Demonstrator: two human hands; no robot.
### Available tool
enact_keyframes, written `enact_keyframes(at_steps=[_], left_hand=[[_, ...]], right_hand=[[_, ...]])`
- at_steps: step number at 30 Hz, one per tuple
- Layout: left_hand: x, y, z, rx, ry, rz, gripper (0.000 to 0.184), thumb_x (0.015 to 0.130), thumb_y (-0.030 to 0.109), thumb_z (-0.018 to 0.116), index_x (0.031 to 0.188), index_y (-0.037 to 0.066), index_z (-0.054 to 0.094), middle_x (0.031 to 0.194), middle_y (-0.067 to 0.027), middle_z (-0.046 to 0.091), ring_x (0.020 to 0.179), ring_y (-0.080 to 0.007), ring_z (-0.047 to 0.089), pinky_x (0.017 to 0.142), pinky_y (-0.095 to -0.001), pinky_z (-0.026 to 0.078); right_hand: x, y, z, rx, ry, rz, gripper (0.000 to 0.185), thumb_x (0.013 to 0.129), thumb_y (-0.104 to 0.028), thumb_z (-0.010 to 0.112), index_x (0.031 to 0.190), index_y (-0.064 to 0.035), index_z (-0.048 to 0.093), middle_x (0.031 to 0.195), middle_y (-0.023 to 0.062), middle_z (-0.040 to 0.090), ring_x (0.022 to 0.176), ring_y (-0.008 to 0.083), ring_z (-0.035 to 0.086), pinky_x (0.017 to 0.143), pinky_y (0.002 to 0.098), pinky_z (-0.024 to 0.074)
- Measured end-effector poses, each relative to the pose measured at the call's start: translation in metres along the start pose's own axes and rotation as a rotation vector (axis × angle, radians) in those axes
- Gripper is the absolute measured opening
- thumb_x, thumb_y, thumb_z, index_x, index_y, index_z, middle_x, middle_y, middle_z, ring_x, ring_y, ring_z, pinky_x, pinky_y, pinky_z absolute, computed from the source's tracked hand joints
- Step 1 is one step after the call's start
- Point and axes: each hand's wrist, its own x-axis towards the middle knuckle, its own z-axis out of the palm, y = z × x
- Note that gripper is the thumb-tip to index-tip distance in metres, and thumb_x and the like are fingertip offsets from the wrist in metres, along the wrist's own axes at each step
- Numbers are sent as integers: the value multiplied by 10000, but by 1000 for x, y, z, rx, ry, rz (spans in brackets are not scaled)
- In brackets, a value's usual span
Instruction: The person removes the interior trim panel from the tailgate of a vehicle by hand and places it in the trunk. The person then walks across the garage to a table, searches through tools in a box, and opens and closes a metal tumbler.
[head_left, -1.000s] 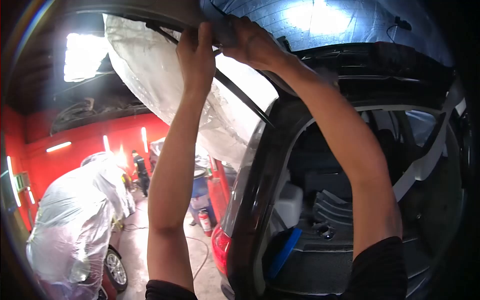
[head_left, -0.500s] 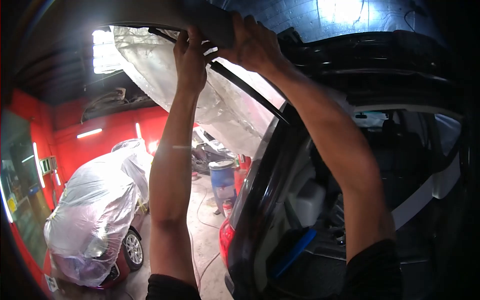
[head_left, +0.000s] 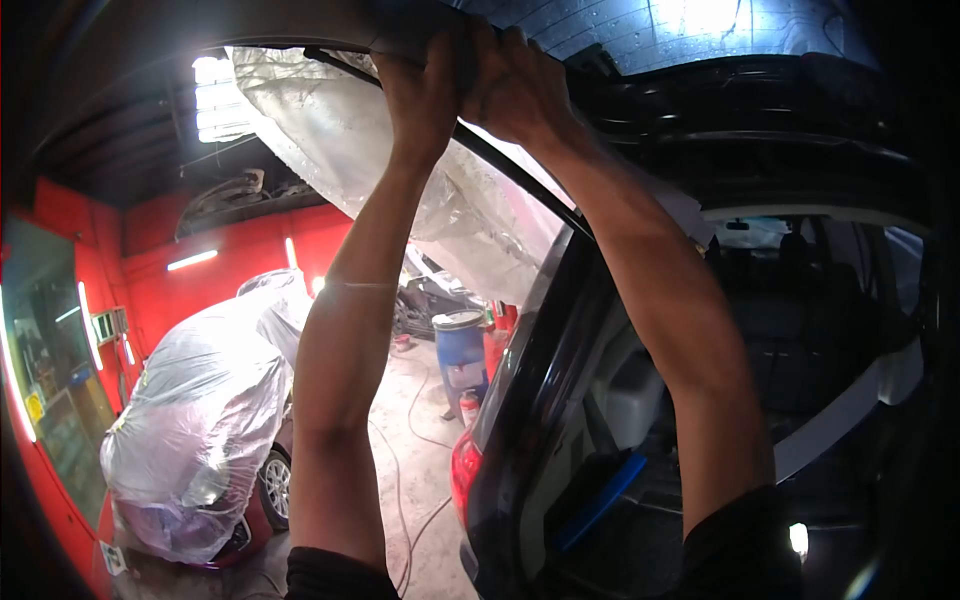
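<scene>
Overhead is a car's raised tailgate, with a dark trim panel (head_left: 405, 25) along its lower side. My left hand (head_left: 418, 100) is at the panel's edge, thumb up against it and the other fingers mostly out of sight. Close beside it, my right hand (head_left: 515, 95) has its fingers bent over the end of the same panel. Both hands look closed on it, though shadow hides the fingertips. A black tailgate strut (head_left: 525, 180) slants behind my wrists down to the body frame.
Right of my arms is the car's open cargo area, holding a blue-edged object (head_left: 605, 500). A plastic-covered car (head_left: 200, 430) stands at left. A blue drum (head_left: 461, 355), red extinguisher (head_left: 469, 405) and hose (head_left: 395, 480) are on the floor. Translucent sheeting (head_left: 320, 130) hangs behind the tailgate.
My left hand has shifted right and up along the panel, close to my right hand. Its fingers, visible before, are now largely hidden. My right hand stays at the panel's end. The view has shifted slightly.
</scene>
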Motion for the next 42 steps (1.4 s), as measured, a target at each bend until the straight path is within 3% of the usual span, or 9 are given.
enact_keyframes(at_steps=[5, 9, 13, 16, 21, 25, 28, 38, 42], left_hand=[[-1, -3, 28, -171, 316, 93, 447, 961, 197, 672, 1287, -67, 516, 1202, -158, 627, 1060, -209, 621, 959, -349, 501], [2, -4, 10, -211, 6, -165, 545, 985, 202, 654, 1389, -47, 388, 1290, -198, 560, 1170, -244, 600, 1009, -371, 491], [-12, 10, 11, -207, 63, -170, 635, 973, 274, 683, 1399, -66, 357, 1322, -226, 541, 1236, -279, 566, 1051, -401, 464], [-17, 17, 27, -297, 184, -254, 491, 971, 310, 628, 1203, -109, 522, 1069, -330, 630, 963, -355, 666, 849, -449, 521], [-12, 2, 52, 252, 454, -85, 675, 973, 388, 593, 1300, -169, 397, 1200, -338, 589, 1193, -438, 583, 1012, -553, 426], [-11, 13, 30, 183, 260, -88, 724, 948, 339, 717, 1391, -98, 347, 1352, -242, 517, 1236, -317, 557, 1063, -413, 444], [-15, 20, 32, -12, 287, -99, 712, 914, 301, 725, 1339, -141, 362, 1327, -278, 531, 1224, -338, 550, 1045, -423, 441], [-20, 15, 22, -159, 194, 19, 596, 920, 204, 715, 1356, -71, 415, 1307, -183, 526, 1205, -252, 517, 1038, -383, 442], [-17, 11, 30, -220, 227, -128, 663, 922, 196, 710, 1400, -51, 322, 1296, -169, 500, 1187, -243, 519, 1046, -388, 433]], right_hand=[[21, 25, 10, -81, 11, -320, 710, 811, -351, 762, 1407, -84, 484, 1156, 204, 671, 972, 405, 696, 804, 491, 590], [26, 30, -3, 25, -301, -379, 708, 811, -305, 771, 1419, -96, 475, 1200, 198, 651, 1028, 405, 668, 829, 490, 579], [6, 25, 17, -3, 21, -294, 729, 799, -277, 783, 1425, -82, 465, 1254, 202, 602, 1084, 422, 619, 901, 507, 539], [17, 34, 17, 52, -13, -343, 584, 866, -321, 709, 1338, -41, 508, 1191, 246, 616, 1051, 457, 620, 891, 526, 528], [9, 26, -8, 227, -238, -350, 453, 900, -292, 632, 1232, 7, 560, 1126, 281, 653, 1001, 466, 645, 838, 516, 545], [-4, 16, 15, 42, 352, -333, 391, 892, -283, 654, 1133, 25, 653, 1017, 252, 699, 964, 412, 670, 866, 474, 539], [-17, 1, 4, 10, 34, -100, 800, 763, -260, 771, 1422, 30, 422, 1172, 276, 594, 1047, 447, 603, 891, 524, 515], [-22, 1, -3, -51, 12, -3, 738, 827, -341, 731, 1411, -16, 419, 1174, 258, 599, 1062, 438, 601, 919, 532, 500], [43, 64, -24, 458, -464, -325, 727, 903, -438, 691, 1427, 4, 451, 1161, 233, 656, 1111, 386, 633, 941, 466, 510]])
